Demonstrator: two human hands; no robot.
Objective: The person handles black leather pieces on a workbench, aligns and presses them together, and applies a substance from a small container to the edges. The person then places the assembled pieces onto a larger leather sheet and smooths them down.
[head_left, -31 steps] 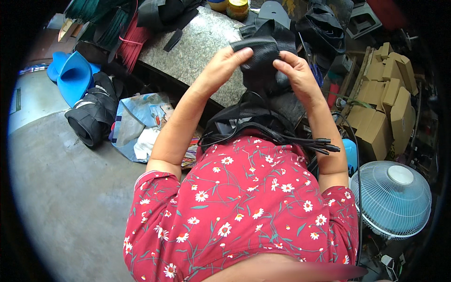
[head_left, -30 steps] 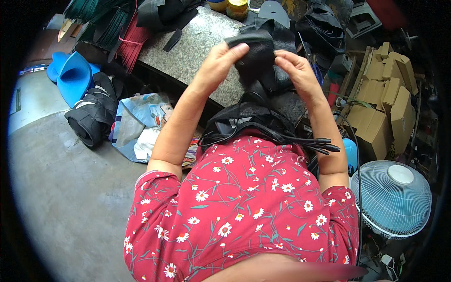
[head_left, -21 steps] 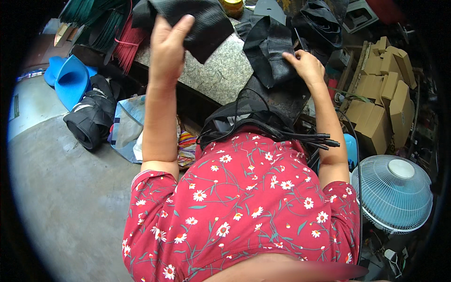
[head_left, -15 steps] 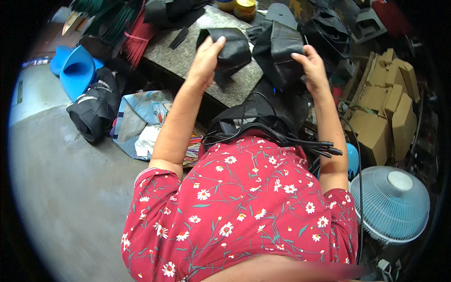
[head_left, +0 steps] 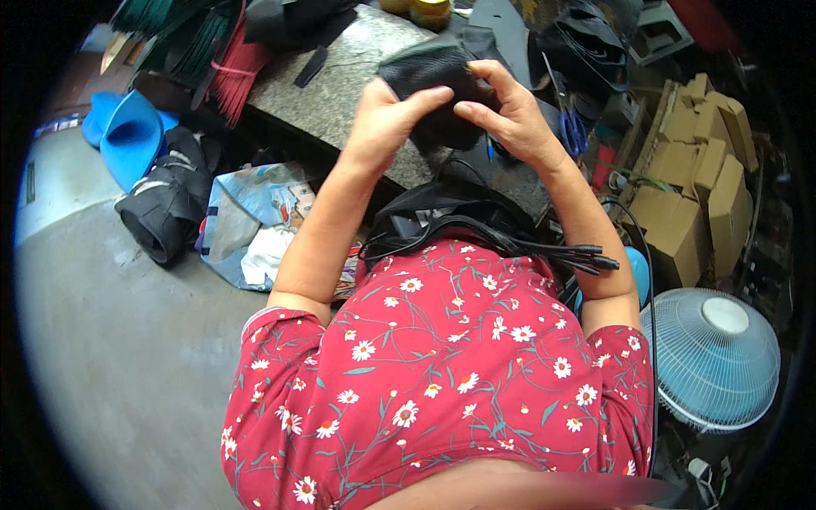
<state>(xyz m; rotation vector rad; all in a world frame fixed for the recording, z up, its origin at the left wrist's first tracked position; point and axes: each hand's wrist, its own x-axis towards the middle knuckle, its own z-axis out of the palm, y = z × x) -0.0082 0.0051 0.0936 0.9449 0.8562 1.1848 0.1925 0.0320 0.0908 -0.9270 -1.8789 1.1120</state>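
A folded piece of black leather-like material [head_left: 429,70] is held up between my two hands, over the near part of a speckled stone slab [head_left: 336,106]. My left hand [head_left: 387,121] grips its left side, with the thumb lying across the front. On the right edge, my right hand [head_left: 516,119] pinches it between thumb and fingers. Whether it is one piece or two laid together I cannot tell. Blue-handled scissors [head_left: 571,129] lie just right of my right hand. Below the material shows the tip of a blue pen-like thing [head_left: 490,149].
More black material [head_left: 586,47] lies at the back right, a strip [head_left: 311,68] on the slab. Cardboard pieces [head_left: 680,195] and a fan [head_left: 714,357] stand to the right. At left are red strands [head_left: 231,81], a blue curved object [head_left: 134,136] and a printed bag [head_left: 234,212].
My hands were apart, each with a black piece; they have come together at the middle around the black material. The scissors at the right have come into sight.
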